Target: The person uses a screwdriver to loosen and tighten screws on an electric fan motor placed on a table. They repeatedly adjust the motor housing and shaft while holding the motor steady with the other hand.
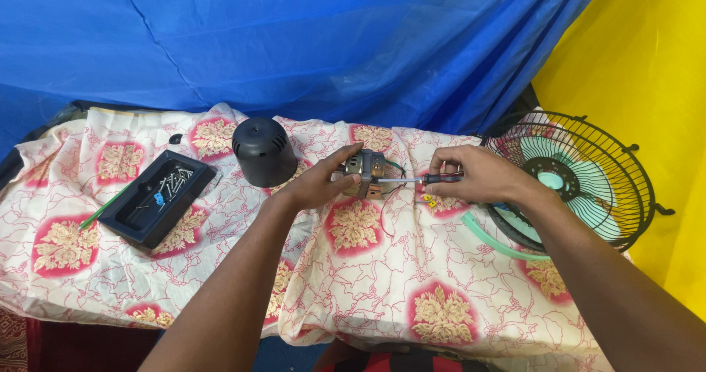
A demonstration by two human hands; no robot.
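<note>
Left hand (323, 182) grips the metal fan motor (366, 172); right hand (474, 175) holds a screwdriver (419, 180) against it.

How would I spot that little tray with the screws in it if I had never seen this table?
Start at the table's flowered cloth and go to its left side, left of the black domed cover. There lies a black rectangular tray, set at a slant, with a green stick at its lower left edge. It alone holds loose silver screws.
</note>
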